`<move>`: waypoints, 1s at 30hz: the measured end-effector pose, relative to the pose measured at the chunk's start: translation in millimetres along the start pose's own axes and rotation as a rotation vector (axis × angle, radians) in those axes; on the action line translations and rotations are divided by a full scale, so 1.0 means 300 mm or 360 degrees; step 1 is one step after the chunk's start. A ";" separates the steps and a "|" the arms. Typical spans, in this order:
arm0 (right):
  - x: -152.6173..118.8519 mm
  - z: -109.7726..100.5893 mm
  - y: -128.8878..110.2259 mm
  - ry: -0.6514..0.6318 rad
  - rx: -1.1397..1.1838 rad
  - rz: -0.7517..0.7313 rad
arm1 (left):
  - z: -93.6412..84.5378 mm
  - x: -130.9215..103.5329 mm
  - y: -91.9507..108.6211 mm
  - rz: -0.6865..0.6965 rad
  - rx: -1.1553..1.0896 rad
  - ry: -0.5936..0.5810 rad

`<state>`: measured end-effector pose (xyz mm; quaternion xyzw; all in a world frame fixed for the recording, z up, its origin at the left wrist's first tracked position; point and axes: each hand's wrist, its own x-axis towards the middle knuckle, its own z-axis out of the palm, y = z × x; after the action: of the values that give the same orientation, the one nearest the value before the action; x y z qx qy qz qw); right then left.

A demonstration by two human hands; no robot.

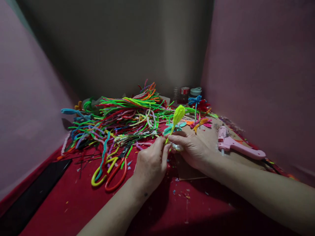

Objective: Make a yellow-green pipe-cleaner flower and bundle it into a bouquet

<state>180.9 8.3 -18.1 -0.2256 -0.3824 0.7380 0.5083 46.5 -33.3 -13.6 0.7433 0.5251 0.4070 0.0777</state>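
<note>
A yellow pipe cleaner (179, 114), bent into a narrow petal-like loop at its top, stands upright between my two hands. My left hand (151, 158) pinches the lower end of its stem. Just above, my right hand (188, 146) has thumb and fingers closed on the same stem. Something clear and shiny shows under the right fingers; I cannot make out what it is. Behind the hands lies a teal pipe-cleaner shape (182, 125). Scissors (116, 173) with one yellow and one red handle rest left of my left hand.
A big heap of coloured pipe cleaners (133, 105) fills the back left. Thin flower stamens (135, 136) lie before it. A pink glue gun (228, 144) rests on cardboard (209, 134) at right. A black phone-like slab (36, 193) lies front left. Bottles and a jar (195, 91) stand behind.
</note>
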 end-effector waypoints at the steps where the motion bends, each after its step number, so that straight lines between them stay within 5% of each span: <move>1: 0.002 -0.004 0.003 -0.0005 0.0007 0.0013 | 0.001 0.000 -0.001 0.0001 -0.0001 0.0008; 13: 0.003 -0.011 0.007 -0.0090 -0.0069 -0.0013 | -0.013 0.019 -0.008 0.0019 -0.0037 0.0052; 23: 0.008 -0.018 -0.001 -0.0242 -0.0065 -0.0050 | -0.029 0.032 0.030 -0.0613 -0.0959 -0.0178; 30: 0.017 -0.024 -0.009 -0.0282 -0.0048 -0.0007 | -0.036 0.035 0.050 -0.0804 -0.1262 -0.0251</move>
<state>185.7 16.0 -20.1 -0.1661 -0.4373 0.7481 0.4707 51.1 -34.4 7.0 0.5341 0.4860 0.4867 0.4916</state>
